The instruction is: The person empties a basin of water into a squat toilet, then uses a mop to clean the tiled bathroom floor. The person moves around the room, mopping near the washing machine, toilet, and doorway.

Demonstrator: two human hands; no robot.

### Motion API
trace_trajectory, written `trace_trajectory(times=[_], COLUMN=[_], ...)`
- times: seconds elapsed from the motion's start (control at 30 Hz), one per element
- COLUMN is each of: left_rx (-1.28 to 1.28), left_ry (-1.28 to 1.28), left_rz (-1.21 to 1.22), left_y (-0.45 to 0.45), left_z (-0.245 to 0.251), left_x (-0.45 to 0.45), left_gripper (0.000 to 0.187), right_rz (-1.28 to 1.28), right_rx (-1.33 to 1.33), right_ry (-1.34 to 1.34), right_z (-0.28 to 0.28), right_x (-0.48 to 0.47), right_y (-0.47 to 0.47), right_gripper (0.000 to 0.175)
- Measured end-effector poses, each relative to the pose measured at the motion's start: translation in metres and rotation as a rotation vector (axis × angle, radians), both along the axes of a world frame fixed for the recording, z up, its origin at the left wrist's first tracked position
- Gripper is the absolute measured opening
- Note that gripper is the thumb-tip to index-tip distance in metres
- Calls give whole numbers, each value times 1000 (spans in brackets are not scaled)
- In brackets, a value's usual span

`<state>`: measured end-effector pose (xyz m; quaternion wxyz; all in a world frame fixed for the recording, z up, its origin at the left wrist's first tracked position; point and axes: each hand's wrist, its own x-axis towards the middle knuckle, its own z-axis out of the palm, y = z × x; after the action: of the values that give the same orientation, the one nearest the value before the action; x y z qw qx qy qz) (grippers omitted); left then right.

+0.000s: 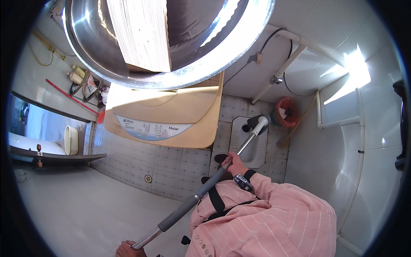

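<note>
A long-handled cleaning tool with a steel pole and grey grips (210, 184) runs diagonally in front of me. My right hand (236, 164) grips its pole between the grey grip and the tool's head. At the bottom edge, my left hand (130, 249) is closed around the pole's other end. A white joint (263, 121) connects the pole to a dark head (253, 123), which is over the far end of a white squat toilet (249, 151). Whether the head is a brush or a mop I cannot tell.
A Haier washing machine (179, 112) stands ahead, below a large steel basin (86, 41) holding a wooden board (144, 35). Beyond the toilet is a red basket (286, 110) beside a wooden stick (303, 115). Pipes (279, 75) and a hanging cable plug (258, 57) line the wall.
</note>
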<state>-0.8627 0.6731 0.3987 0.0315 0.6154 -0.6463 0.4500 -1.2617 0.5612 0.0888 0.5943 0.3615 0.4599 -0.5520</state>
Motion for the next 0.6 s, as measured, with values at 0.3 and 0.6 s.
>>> trace_trajectory(times=[0.3,0.6], left_rx=[5,32], left_ry=[63,214], left_rz=[18,63], left_y=[27,0], left_z=[-27,-56], left_x=[42,13], left_gripper=[30,21], right_rz=[42,2], right_rx=[-61,-534], right_ry=[-20,-24], right_z=[36,112], right_x=[21,-29], right_y=[-8,-93], right_gripper=[22,28])
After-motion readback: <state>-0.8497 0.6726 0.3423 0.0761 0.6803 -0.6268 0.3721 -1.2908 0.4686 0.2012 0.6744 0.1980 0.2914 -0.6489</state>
